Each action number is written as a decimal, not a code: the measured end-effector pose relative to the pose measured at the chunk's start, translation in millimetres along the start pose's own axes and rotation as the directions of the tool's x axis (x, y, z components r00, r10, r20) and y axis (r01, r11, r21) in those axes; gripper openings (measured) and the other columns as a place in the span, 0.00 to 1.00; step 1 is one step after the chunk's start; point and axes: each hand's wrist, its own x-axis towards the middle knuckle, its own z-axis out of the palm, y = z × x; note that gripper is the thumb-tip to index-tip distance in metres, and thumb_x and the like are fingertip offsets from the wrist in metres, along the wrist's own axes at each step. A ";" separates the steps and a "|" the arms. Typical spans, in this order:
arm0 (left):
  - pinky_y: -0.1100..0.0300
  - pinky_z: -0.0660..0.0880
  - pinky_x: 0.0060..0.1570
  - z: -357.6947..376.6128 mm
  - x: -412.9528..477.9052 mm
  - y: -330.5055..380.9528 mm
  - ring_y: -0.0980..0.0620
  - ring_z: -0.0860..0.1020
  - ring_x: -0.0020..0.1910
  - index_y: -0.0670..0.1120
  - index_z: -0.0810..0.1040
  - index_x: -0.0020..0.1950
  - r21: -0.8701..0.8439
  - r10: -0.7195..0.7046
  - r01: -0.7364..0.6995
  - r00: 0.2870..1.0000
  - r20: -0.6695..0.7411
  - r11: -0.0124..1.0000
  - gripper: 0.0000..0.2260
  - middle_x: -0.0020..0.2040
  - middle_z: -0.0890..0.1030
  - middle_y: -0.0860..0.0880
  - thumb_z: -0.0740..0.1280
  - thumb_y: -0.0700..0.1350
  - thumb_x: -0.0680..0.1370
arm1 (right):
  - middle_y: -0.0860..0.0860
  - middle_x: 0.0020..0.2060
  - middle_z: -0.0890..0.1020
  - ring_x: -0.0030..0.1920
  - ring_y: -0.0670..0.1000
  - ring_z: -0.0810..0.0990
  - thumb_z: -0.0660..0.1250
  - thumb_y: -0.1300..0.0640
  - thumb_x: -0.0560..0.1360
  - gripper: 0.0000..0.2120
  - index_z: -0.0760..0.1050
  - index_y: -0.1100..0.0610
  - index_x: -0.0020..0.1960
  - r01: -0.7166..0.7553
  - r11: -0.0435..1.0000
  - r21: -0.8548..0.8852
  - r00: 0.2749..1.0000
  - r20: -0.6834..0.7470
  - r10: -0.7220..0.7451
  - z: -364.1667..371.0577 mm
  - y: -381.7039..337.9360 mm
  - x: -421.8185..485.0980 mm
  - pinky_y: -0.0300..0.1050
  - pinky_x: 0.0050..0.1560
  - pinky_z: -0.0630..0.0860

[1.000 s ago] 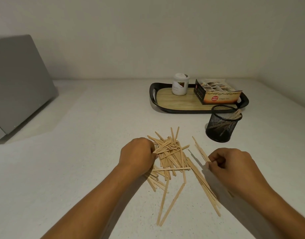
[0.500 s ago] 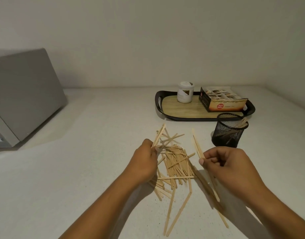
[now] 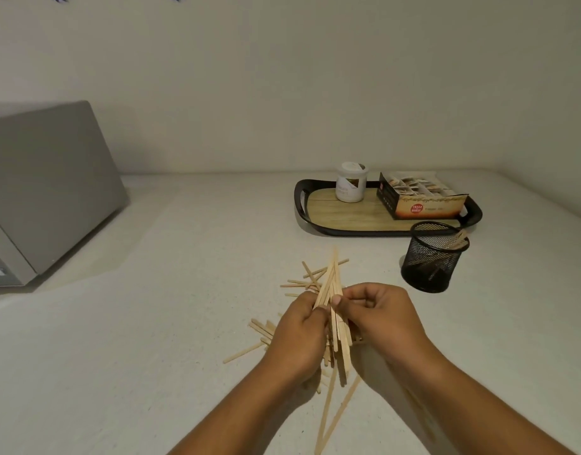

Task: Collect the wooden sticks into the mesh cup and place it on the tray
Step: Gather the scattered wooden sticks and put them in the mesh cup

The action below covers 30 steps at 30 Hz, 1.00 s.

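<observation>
in the head view both forearms reach in from the bottom edge and meet over the middle of the worktop (image 3: 144,339). the left hand (image 3: 299,336) comes up from the lower centre with its back toward the camera. its fingers are curled and its grip is clenched around a bundle of wooden sticks (image 3: 330,280), with the thumb lying across the near side. the right hand (image 3: 384,320) comes in from the lower right, knuckles up. its grip pinches the same bundle between the thumb and curled fingers, just beside the left thumb, so the two hands close in on it from either side. the bundle is tilted: its far ends fan up and away above the hands and its near ends point down between the wrists. loose sticks (image 3: 243,353) lie on the worktop under and around the hands. some poke out to the left, some show beyond the fingers, and two long ones run toward the bottom edge between the forearms. the black mesh cup (image 3: 430,264) stands upright on the worktop, beyond and to the right of the hands and apart from them. a few leaning sticks (image 3: 455,240) rest against its right rim. the cup sits just in front of the near rim of the tray (image 3: 301,205). the tray has a dark rim and a wood-look floor, and it carries a white jar (image 3: 350,187) and a printed box (image 3: 420,205). a grey appliance (image 3: 52,178) sits at the left against the wall.
</observation>
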 end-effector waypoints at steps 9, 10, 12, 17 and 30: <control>0.71 0.74 0.31 14.5 -4.9 -0.3 0.63 0.81 0.36 0.47 0.79 0.56 -0.181 -0.009 -0.003 0.998 -0.065 0.984 0.13 0.40 0.83 0.54 0.54 0.43 0.84 | 0.52 0.34 0.87 0.34 0.51 0.86 0.75 0.58 0.73 0.01 0.86 0.55 0.42 0.120 0.992 -0.031 0.991 -0.063 -0.121 9.0 6.7 -3.7 0.43 0.34 0.81; 0.69 0.77 0.36 18.0 -4.5 -0.8 0.60 0.83 0.43 0.48 0.80 0.58 -0.228 -0.032 0.008 0.994 -0.101 0.974 0.14 0.46 0.84 0.51 0.55 0.45 0.83 | 0.49 0.35 0.87 0.35 0.48 0.86 0.75 0.57 0.73 0.02 0.86 0.53 0.42 0.155 0.985 -0.078 0.984 -0.074 -0.161 10.3 6.5 -4.1 0.43 0.38 0.82; 0.53 0.81 0.49 23.7 -4.6 -0.5 0.47 0.82 0.54 0.52 0.81 0.57 -0.345 -0.094 0.037 0.985 -0.147 0.938 0.16 0.52 0.84 0.47 0.56 0.51 0.79 | 0.45 0.36 0.87 0.37 0.45 0.86 0.74 0.57 0.74 0.04 0.86 0.50 0.42 0.223 0.966 -0.130 0.970 -0.071 -0.234 13.3 4.8 -6.2 0.38 0.41 0.82; 0.46 0.79 0.53 30.4 -1.4 -3.4 0.45 0.82 0.54 0.55 0.81 0.50 -0.399 -0.106 0.013 0.971 -0.212 0.917 0.18 0.48 0.85 0.49 0.58 0.61 0.71 | 0.42 0.41 0.87 0.44 0.40 0.85 0.70 0.59 0.77 0.09 0.86 0.46 0.49 0.303 0.936 -0.181 0.947 -0.058 -0.317 19.1 3.2 -17.9 0.31 0.45 0.79; 0.49 0.81 0.52 32.2 11.6 -7.8 0.51 0.86 0.46 0.49 0.80 0.54 -0.573 -0.279 0.070 0.917 -0.285 0.816 0.16 0.45 0.87 0.49 0.57 0.55 0.83 | 0.36 0.46 0.86 0.50 0.37 0.83 0.68 0.61 0.78 0.14 0.84 0.42 0.53 0.306 0.910 -0.278 0.950 0.024 -0.312 21.9 0.1 -30.2 0.34 0.51 0.79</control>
